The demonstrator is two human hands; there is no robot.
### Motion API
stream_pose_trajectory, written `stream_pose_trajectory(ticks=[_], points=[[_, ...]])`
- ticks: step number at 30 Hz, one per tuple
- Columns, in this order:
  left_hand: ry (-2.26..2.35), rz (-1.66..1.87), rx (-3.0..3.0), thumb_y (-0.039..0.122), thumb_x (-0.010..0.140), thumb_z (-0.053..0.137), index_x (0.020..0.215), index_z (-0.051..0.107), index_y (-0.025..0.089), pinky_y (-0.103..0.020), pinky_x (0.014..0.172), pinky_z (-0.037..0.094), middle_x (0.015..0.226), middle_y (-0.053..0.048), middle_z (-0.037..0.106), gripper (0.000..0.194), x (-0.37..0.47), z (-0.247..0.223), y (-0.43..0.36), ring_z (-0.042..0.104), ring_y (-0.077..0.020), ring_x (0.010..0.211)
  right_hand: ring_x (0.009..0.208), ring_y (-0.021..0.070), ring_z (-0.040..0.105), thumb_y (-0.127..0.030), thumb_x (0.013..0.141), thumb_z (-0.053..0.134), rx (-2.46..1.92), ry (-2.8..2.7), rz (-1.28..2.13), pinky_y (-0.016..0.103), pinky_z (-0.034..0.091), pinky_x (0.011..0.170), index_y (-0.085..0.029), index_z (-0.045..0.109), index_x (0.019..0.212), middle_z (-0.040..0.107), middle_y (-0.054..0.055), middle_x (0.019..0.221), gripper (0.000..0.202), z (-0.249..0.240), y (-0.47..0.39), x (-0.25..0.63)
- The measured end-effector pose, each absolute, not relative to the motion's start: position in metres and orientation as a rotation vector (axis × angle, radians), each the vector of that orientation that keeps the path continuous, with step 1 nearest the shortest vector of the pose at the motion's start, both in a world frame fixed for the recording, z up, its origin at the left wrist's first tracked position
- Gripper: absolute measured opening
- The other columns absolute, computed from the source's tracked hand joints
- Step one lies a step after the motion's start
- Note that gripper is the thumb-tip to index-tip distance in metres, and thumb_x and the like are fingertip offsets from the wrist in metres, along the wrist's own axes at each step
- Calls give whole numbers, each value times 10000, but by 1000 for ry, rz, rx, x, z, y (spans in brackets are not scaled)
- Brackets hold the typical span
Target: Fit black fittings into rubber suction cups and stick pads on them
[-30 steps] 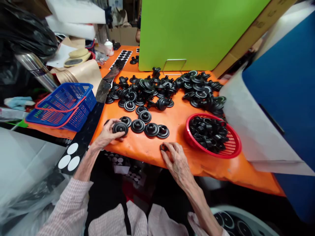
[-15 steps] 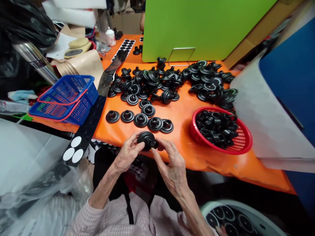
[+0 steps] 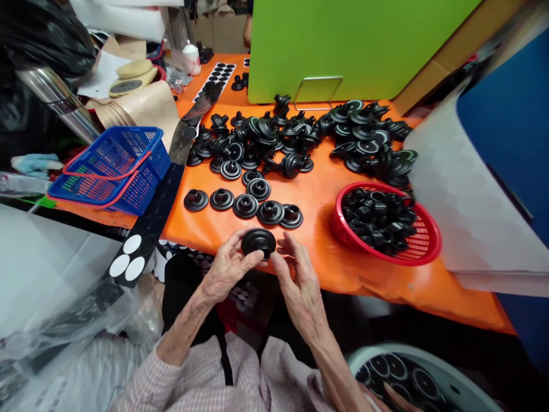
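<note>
presently, left of the red basket (image 3: 429,236), i observe the left hand (image 3: 226,269) pinching a black disc (image 3: 257,239); the right hand (image 3: 303,292), fingers spread, sits beside it, contact unclear.

Smooth plastic-looking held disc (image 3: 258,239), glossy table covering (image 3: 316,187), smooth plastic red basket (image 3: 424,233), shiny metal flask (image 3: 60,102), matt cloth sleeve (image 3: 148,372)
</note>
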State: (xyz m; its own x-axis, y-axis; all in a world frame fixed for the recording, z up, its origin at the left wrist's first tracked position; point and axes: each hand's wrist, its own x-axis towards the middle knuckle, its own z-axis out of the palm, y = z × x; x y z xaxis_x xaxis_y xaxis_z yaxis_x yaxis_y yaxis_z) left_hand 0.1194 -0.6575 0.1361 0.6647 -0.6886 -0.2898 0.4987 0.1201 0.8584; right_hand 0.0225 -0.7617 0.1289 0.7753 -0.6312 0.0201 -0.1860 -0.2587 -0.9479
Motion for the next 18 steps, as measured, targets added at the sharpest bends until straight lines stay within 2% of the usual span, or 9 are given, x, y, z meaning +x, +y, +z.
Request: stream_pose_trajectory(ticks=[3, 7, 10, 13, 15, 18], points=[[-280, -874, 1190, 301, 769, 729, 1148, 557, 150, -327, 892, 531, 1154, -107, 661, 442, 118, 135, -654, 647, -217, 1022, 944, 215, 642, -492, 844, 595, -1587, 634, -325, 411, 557, 853, -223, 586, 1160, 659, 73, 1086, 415, 128, -762, 25], [-342, -780, 1256, 314, 819, 677, 1153, 569, 154, -294, 875, 528, 1139, -102, 669, 387, 115, 135, -647, 656, -200, 991, 1003, 234, 626, -502, 805, 638, -1521, 616, -376, 407, 543, 887, -218, 612, 1058, 678, 69, 1057, 382, 126, -758, 33], [-343, -774, 1309, 349, 831, 650, 1156, 562, 151, -306, 844, 539, 1139, -112, 666, 390, 124, 141, -646, 659, -206, 968, 978, 239, 638, -533, 816, 605, -1504, 574, -316, 421, 544, 886, -213, 608, 1050, 679, 81, 1045, 396, 126, -756, 48], [-380, -713, 1442, 364, 796, 674, 1210, 537, 151, -306, 840, 532, 1150, -115, 657, 485, 156, 155, -648, 656, -200, 950, 1001, 236, 642, -584, 822, 558, -1493, 582, -339, 422, 545, 888, -210, 504, 1237, 619, 113, 1191, 562, 128, -756, 64], [-397, -544, 1587, 385, 776, 679, 1257, 500, 154, -310, 807, 532, 1149, -116, 652, 563, 187, 165, -648, 657, -204, 932, 1037, 240, 637, -599, 834, 520, -1530, 611, -385, 424, 544, 891, -215, 448, 1308, 575, 125, 1266, 614, 129, -758, 67], [-431, -260, 1920, 434, 788, 639, 1270, 482, 153, -377, 817, 519, 1065, -119, 670, 579, 234, 176, -646, 652, -244, 932, 1010, 256, 655, -580, 832, 529, -1659, 637, -373, 419, 540, 885, -199, 595, 1126, 651, 119, 1151, 486, 130, -766, 53]])
